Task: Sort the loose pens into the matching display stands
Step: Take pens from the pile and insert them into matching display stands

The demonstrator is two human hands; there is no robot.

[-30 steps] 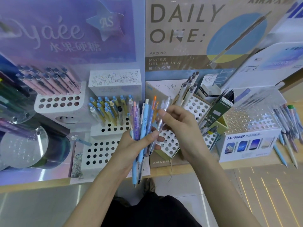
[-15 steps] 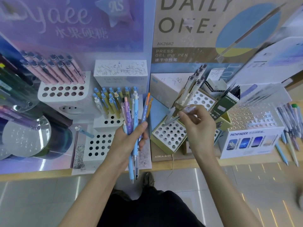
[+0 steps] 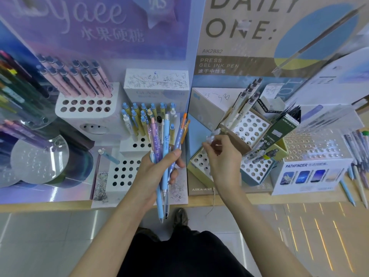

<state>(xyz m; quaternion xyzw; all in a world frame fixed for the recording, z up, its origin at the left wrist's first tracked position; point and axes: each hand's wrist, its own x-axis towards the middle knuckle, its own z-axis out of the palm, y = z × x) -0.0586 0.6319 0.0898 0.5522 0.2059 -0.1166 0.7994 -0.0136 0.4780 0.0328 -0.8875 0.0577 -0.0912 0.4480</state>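
My left hand grips a bundle of loose pens: blue, purple and orange barrels fanned upward in front of the blue-capped pen stand. To its right my right hand pinches a pale translucent pen by its top end. That pen hangs over the holed stand with the yellow-green rim, and its lower part is hidden behind my fingers. Behind it a cardboard stand holds a few cream pens.
Pink pens fill a white stand at the back left. A PATHFINDER box with a clear holed top sits right, loose pens beside it. Round mirrored stand at left. The shelf edge runs below my wrists.
My right hand took one translucent pen out of the bundle, carried it right toward the cardboard stand, then lowered it over the front holed stand. The left hand stayed with the bundle.
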